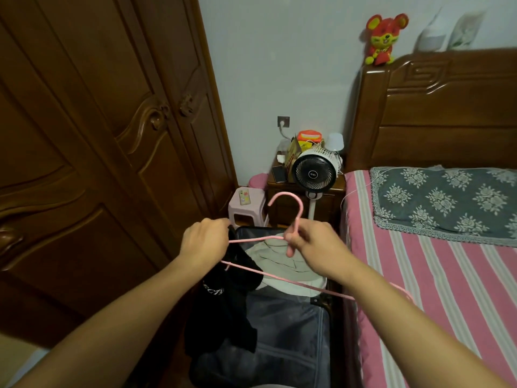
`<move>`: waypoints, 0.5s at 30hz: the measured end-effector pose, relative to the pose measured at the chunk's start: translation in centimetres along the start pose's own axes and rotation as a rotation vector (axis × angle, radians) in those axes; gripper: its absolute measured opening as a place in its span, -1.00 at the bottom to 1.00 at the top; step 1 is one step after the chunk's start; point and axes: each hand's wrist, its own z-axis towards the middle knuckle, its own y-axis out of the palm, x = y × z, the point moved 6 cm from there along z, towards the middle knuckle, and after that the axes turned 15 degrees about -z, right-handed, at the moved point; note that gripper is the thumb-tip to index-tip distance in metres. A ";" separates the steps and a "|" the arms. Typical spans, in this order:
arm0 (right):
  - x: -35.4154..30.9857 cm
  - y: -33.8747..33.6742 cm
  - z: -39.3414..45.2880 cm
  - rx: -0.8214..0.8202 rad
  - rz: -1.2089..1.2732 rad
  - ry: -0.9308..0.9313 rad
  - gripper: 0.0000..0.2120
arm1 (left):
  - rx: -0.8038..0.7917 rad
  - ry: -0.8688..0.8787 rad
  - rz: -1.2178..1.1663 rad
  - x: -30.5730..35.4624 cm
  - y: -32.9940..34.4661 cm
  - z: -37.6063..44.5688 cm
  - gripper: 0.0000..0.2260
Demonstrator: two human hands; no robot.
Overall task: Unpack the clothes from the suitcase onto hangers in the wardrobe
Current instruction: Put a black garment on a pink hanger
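- Above the open suitcase, on the floor between wardrobe and bed: two hands, one pink hanger, one black garment
- Left hand: fingers curled, gripping the top of the black garment at the hanger's left end; the garment hangs down over the suitcase's left side, white lettering on it, not legible
- Right hand: fingers closed, pinching the hanger at the neck just under the hook; hook points up
- Hanger bar runs under the right forearm toward the bed
- In the suitcase: pale folded clothes in the far half, count cannot be told
- Wardrobe: two doors visible, both closed
- Beyond the suitcase: one pink stool, one fan, one nightstand
- On the headboard: one red plush toy
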 end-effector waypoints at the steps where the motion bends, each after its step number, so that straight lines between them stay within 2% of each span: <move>1: -1.0 0.4 0.4 0.018 -0.004 -0.012 -0.85 | 0.015 -0.002 -0.059 0.8 -0.6 -0.3 -0.79; 5: -3.8 2.8 2.1 0.076 0.041 -0.068 -0.90 | 0.038 0.053 -0.467 4.7 -2.9 -1.3 -0.83; 7: -3.8 2.3 2.6 0.178 0.212 -0.076 -0.93 | 0.000 0.105 -0.794 5.5 -4.1 -2.0 -0.85; 8: -3.2 1.4 2.7 0.242 0.341 -0.067 -0.92 | 0.073 0.122 -0.893 4.8 -5.4 -2.2 -0.84; 9: -2.6 0.5 2.7 0.292 0.475 -0.062 -0.87 | 0.212 0.120 -0.921 3.3 -7.1 -2.5 -0.81; 11: -1.6 -1.5 2.4 0.329 0.653 -0.078 -0.79 | 0.484 0.022 -0.788 -1.0 -10.1 -3.1 -0.75; 12: -1.4 -2.4 2.3 0.351 0.691 -0.096 -0.77 | 0.520 -0.060 -0.734 -3.2 -10.9 -3.4 -0.71; 13: -1.2 -3.1 2.2 0.380 0.708 -0.119 -0.74 | 0.479 -0.124 -0.729 -4.8 -11.0 -3.4 -0.68; 15: -0.9 -4.2 2.4 0.440 0.706 -0.157 -0.73 | 0.308 -0.125 -0.803 -6.0 -9.9 -3.2 -0.60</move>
